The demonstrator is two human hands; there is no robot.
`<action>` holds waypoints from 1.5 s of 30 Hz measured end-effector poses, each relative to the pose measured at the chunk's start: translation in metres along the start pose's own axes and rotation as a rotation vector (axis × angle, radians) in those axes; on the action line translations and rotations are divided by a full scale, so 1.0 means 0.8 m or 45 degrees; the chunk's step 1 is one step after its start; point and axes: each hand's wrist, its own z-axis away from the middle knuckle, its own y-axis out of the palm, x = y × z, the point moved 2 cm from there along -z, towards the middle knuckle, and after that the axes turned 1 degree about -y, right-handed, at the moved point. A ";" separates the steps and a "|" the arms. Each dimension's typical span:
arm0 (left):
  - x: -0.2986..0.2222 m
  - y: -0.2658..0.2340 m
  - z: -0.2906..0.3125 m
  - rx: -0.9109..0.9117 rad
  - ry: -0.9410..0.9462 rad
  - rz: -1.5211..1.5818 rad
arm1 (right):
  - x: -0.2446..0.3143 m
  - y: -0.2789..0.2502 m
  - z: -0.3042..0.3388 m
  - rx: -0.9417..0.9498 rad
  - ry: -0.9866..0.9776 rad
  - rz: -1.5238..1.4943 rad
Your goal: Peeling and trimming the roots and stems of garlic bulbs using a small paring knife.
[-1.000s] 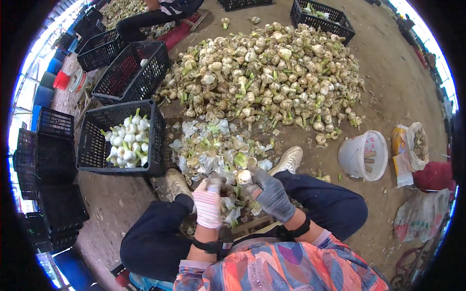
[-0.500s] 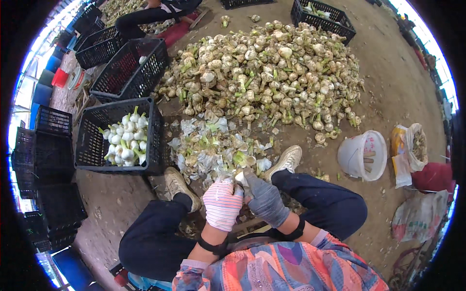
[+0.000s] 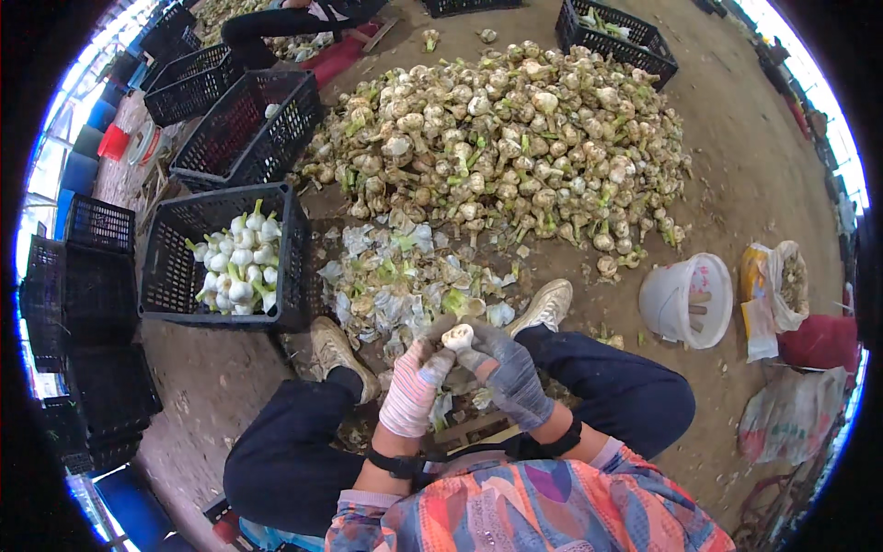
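Between my legs, both hands meet around one garlic bulb (image 3: 457, 338), its pale root end facing up. My left hand (image 3: 413, 379), in a pink-and-white striped glove, has its fingers closed on the bulb's left side. My right hand (image 3: 511, 375), in a grey glove, grips it from the right. Just beyond the hands lies a heap of peeled garlic skins (image 3: 405, 276), papery and white with green bits. Farther off rises a large pile of unpeeled garlic (image 3: 515, 138), dirty and brownish. Clean white bulbs (image 3: 241, 262) fill part of a black crate (image 3: 164, 267) at the left.
More black crates (image 3: 244, 129) stand at the far left, and another crate (image 3: 616, 44) sits behind the pile. On the right are a white bucket (image 3: 664, 299), a yellow-and-white sack (image 3: 760, 304) and a plastic bag (image 3: 793, 419). Another person's leg (image 3: 276, 23) shows at the top.
Both hands have turned the bulb so its root end now faces up and shows more. My left hand has rotated and shifted slightly left; the right hand has turned inward.
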 end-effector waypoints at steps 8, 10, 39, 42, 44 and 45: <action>-0.015 -0.003 0.002 -0.010 0.070 -0.019 | 0.032 -0.019 -0.003 -0.006 -0.607 0.801; -0.010 -0.009 0.001 0.006 0.025 -0.059 | 0.038 -0.015 -0.007 0.070 -0.755 0.894; -0.014 -0.009 -0.006 0.348 -0.096 -0.498 | -0.005 -0.028 -0.034 0.050 -0.727 0.959; -0.009 -0.015 -0.010 0.216 -0.157 -0.439 | -0.008 -0.032 -0.037 -0.091 -0.287 0.353; -0.012 -0.019 -0.012 0.170 -0.103 -0.721 | 0.007 -0.031 -0.030 -0.055 0.194 -0.170; -0.013 -0.018 -0.014 0.157 -0.077 -0.861 | 0.007 -0.035 -0.030 0.008 0.165 -0.186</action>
